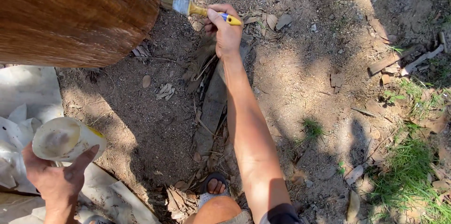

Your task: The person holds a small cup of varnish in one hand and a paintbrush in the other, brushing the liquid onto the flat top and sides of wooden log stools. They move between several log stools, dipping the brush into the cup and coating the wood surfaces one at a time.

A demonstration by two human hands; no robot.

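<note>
Foot (215,187): sandalled, at the ground's near edge, toes showing beside a knee.

Left hand (55,177): near-left corner, fingers curled round a cup, thumb up its side.

Cup (66,138): white, tipped on its side, whitish residue inside, a yellow mark on the wall; held above pale sheeting (28,92) spread on the ground's left edge.

Ground (300,78): bare dirt, dry leaves, bark strips, grass tufts (408,177) at the right edge.

Right hand (225,29): arm stretched to the far side, fingers closed in a pinch on a brush handle.

Brush (188,6): yellow handle with blue band, metal ferrule, pale bristles just beside the log's end.

Log (70,15): large, reddish-brown, glossy, far-left corner.
</note>
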